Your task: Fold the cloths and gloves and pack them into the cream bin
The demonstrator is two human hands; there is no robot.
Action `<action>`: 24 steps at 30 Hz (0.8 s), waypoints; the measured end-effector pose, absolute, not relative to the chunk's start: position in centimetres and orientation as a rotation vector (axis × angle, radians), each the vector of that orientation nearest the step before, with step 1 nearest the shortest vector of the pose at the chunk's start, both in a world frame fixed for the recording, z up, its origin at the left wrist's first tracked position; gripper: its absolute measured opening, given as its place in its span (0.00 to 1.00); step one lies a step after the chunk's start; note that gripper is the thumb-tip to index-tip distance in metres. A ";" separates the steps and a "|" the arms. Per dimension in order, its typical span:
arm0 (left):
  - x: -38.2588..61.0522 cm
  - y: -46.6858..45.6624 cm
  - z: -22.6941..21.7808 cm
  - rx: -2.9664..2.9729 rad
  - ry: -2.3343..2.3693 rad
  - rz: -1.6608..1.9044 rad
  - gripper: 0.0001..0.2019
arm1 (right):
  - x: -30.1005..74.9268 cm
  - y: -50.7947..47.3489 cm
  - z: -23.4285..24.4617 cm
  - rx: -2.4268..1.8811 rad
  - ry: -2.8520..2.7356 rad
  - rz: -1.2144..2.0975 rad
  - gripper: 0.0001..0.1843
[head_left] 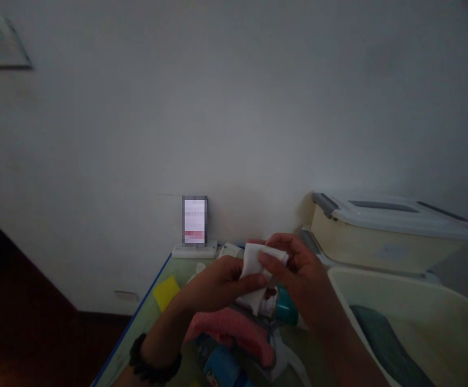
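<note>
My left hand (213, 285) and my right hand (302, 279) meet over the table, both pinching a small white folded cloth or tissue (258, 271). The fingers of each hand are closed on its edges. Just under the cloth lies a teal-capped bottle (284, 309) with a red and white label. Below my left hand sits a pink knitted cloth (234, 330), and a blue object (221, 365) lies beneath that. A black band is on my left wrist.
A cream tub (419, 306) holding a dark cloth (383, 338) stands at the right, with a lidded cream box (383, 231) behind it. A yellow pad (165, 291) lies on the blue-edged table (145, 317). A small upright card (195, 220) leans against the wall.
</note>
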State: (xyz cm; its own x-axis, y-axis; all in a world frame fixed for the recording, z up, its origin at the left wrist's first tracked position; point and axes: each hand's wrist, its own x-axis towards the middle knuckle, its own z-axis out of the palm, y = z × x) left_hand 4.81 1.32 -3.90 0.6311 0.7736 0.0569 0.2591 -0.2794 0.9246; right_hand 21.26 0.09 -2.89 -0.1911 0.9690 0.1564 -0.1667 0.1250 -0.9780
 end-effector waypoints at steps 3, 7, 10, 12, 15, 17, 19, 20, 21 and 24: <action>4.6 1.5 -3.8 1.768 0.805 0.669 0.17 | 21.4 0.5 -3.1 -0.947 -1.330 1.328 0.21; 4.7 1.7 -3.6 1.636 0.817 0.720 0.17 | 21.5 0.8 -3.4 -0.880 -1.355 1.411 0.20; 5.1 1.8 -3.6 1.468 0.765 0.735 0.11 | 21.4 0.7 -3.4 -0.848 -1.323 1.408 0.15; 5.5 1.8 -3.7 1.368 0.726 0.740 0.09 | 21.2 0.4 -3.3 -0.863 -1.287 1.380 0.15; 5.9 1.5 -3.9 1.342 0.748 0.730 0.08 | 20.9 0.0 -3.2 -0.880 -1.214 1.378 0.14; 6.1 1.4 -4.0 1.366 0.787 0.721 0.08 | 20.7 -0.2 -3.2 -0.875 -1.142 1.396 0.14; 6.1 1.3 -4.0 1.399 0.836 0.728 0.09 | 20.5 -0.3 -3.2 -0.858 -1.075 1.416 0.13; 6.1 1.3 -3.9 1.422 0.868 0.740 0.10 | 20.5 -0.3 -3.2 -0.841 -1.060 1.427 0.13; 6.2 1.3 -3.9 1.451 0.905 0.755 0.10 | 20.6 -0.4 -3.1 -0.822 -1.061 1.436 0.12; 6.5 1.0 -3.5 1.564 0.990 0.783 0.12 | 21.2 -0.4 -2.6 -0.800 -1.188 1.439 0.13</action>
